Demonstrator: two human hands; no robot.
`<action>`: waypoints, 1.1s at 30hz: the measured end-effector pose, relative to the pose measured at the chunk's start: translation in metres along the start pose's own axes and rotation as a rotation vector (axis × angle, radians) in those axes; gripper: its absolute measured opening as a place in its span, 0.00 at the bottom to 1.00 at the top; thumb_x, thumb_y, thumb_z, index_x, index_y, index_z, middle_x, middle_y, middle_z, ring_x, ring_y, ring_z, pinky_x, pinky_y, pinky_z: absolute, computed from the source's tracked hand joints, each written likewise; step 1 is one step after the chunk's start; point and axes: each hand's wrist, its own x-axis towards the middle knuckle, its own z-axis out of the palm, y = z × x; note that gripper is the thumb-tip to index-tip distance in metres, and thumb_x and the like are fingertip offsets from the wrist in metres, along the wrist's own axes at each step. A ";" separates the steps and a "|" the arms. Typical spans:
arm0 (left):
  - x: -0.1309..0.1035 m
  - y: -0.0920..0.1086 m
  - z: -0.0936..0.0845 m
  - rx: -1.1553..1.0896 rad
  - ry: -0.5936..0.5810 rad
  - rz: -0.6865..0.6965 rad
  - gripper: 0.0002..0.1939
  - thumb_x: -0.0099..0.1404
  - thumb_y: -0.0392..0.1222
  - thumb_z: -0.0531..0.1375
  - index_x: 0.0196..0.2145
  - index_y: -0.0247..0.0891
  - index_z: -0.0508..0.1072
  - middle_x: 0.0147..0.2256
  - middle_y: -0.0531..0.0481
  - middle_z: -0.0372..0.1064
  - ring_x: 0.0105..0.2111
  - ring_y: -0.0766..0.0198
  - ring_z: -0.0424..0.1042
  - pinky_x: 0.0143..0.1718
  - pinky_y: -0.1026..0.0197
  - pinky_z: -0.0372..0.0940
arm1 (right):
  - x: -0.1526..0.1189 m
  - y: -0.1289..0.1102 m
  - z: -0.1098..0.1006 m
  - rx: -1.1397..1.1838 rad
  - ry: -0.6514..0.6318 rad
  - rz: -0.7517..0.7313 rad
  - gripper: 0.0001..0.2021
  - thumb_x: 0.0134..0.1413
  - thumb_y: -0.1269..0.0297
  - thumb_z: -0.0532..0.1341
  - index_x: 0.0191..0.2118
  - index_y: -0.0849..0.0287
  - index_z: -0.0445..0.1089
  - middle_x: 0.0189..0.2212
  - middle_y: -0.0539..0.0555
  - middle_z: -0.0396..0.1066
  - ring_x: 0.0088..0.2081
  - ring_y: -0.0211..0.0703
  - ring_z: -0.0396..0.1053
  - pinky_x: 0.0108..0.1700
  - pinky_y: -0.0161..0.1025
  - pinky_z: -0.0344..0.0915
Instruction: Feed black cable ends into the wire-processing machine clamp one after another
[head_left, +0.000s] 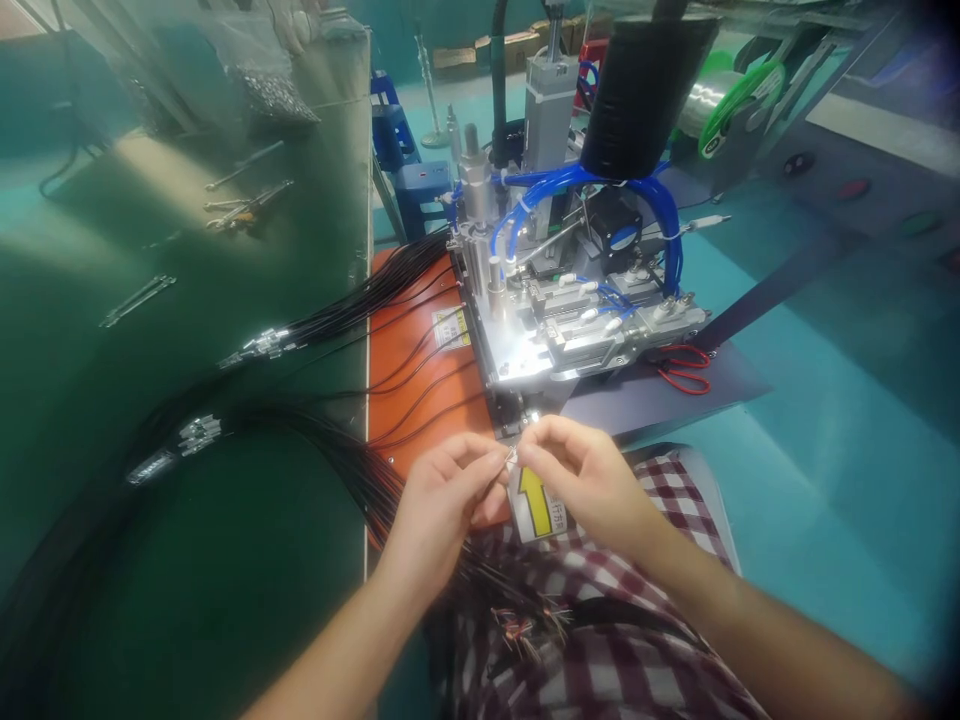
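At the front edge of the machine, my left hand (pixel 457 490) is closed in a pinch, thumb against fingers. My right hand (pixel 581 470) pinches too, its fingertips almost meeting the left ones. Between them shows a small whitish bit (pixel 512 455), perhaps thin wire ends, too small to name. Just below hangs a label with a yellow arrow (pixel 535 505). A bundle of black cables (pixel 352 470) runs under my left hand, and its stripped ends with thin coloured wires (pixel 517 625) lie on my checked lap.
The metal machine (pixel 525 330) with blue air hoses (pixel 555 180) stands ahead on an orange plate (pixel 409 370). More black cables (pixel 375 290) lead left onto the green table (pixel 262 550), where loose metal-ended pieces (pixel 139 300) lie. A green-rimmed wire spool (pixel 739 105) stands at back right.
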 end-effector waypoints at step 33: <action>-0.003 0.003 -0.006 0.231 -0.111 0.106 0.10 0.56 0.43 0.66 0.31 0.35 0.71 0.17 0.57 0.61 0.17 0.74 0.57 0.21 0.68 0.53 | 0.009 -0.026 -0.028 -0.003 -0.270 0.198 0.06 0.49 0.68 0.61 0.24 0.61 0.71 0.20 0.46 0.65 0.21 0.29 0.57 0.21 0.28 0.54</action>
